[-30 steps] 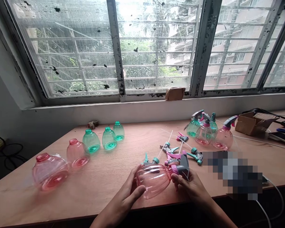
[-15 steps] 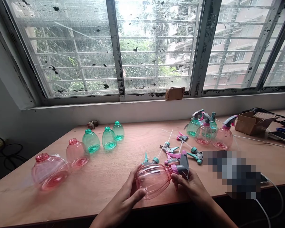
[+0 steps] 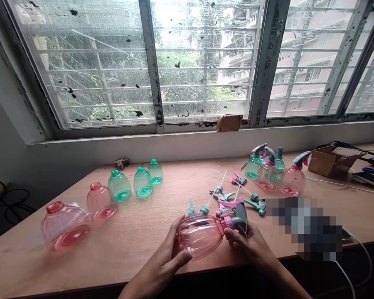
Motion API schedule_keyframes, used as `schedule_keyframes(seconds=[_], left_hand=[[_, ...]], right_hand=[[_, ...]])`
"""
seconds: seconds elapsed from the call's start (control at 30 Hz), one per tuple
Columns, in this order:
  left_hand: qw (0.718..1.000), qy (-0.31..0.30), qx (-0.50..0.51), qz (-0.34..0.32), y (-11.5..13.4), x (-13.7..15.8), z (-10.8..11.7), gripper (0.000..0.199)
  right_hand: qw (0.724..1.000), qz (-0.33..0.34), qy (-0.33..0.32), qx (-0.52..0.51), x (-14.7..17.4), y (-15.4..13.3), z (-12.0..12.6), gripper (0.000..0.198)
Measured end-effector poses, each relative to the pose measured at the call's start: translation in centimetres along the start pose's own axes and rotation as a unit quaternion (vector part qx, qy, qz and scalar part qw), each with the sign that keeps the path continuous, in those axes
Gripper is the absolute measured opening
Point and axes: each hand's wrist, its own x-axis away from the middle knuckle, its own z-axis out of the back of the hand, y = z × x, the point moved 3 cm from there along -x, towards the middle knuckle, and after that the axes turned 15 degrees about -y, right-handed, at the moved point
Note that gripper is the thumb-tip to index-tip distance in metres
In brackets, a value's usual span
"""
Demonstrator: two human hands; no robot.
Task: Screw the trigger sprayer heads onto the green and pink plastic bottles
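Note:
A clear pink spray bottle (image 3: pixel 201 236) lies on its side in the air over the table's front edge, its neck to the right. My left hand (image 3: pixel 171 249) is wrapped round its base end. At the neck, my right hand (image 3: pixel 249 241) grips the pink collar of the grey spray head (image 3: pixel 239 220) with thumb and fingers; some fingers are hidden behind it. The spray head sits on the bottle's mouth; whether it is fully tight I cannot tell. Just behind the bottle lie several loose trigger spray heads (image 3: pixel 229 203) in grey with pink or green parts, some with thin tubes.
Headless bottles stand on the left: two pink (image 3: pixel 67 226) and three green (image 3: pixel 119 185). Several bottles with spray heads (image 3: pixel 293 178) stand back right, beside an open cardboard box (image 3: pixel 332 162). A blurred-out object (image 3: pixel 308 228) and white cable (image 3: pixel 363 245) lie right. The window wall bounds the table (image 3: pixel 137 253).
The pink bottle has shifted very slightly upward at its base end. Both hands keep their hold, and everything else on the table stays put.

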Motion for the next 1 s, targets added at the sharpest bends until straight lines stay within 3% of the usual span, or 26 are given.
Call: schedule_keyframes(seconds=[0.1,0.27,0.37,0.57,0.63,0.87,1.0], left_hand=[[1.0,0.002,-0.002,0.021,0.04,0.14,0.09,0.068],[1.0,0.01,-0.018,-0.006,0.43,-0.2,-0.47,0.095],[1.0,0.011,-0.012,-0.015,0.34,-0.21,-0.51,0.101],[1.0,-0.001,0.007,0.014,-0.16,0.36,0.22,0.066],[1.0,0.001,0.005,0.017,-0.04,0.39,0.25,0.064],[1.0,0.006,-0.005,-0.018,0.7,-0.2,-0.55,0.099],[1.0,-0.002,0.009,-0.023,0.55,-0.1,-0.48,0.092]], right_hand=[[1.0,0.003,0.0,-0.002,-0.01,-0.07,-0.03,0.04],[1.0,-0.001,0.0,0.002,0.01,-0.04,-0.05,0.041],[1.0,-0.001,0.002,0.007,0.01,-0.04,-0.06,0.04],[1.0,0.005,-0.002,-0.002,-0.02,0.01,-0.04,0.037],[1.0,0.008,-0.004,-0.01,0.0,0.07,0.01,0.035],[1.0,0.009,-0.009,-0.015,0.05,0.09,0.04,0.033],[1.0,0.007,-0.01,-0.014,0.07,0.06,0.0,0.034]])
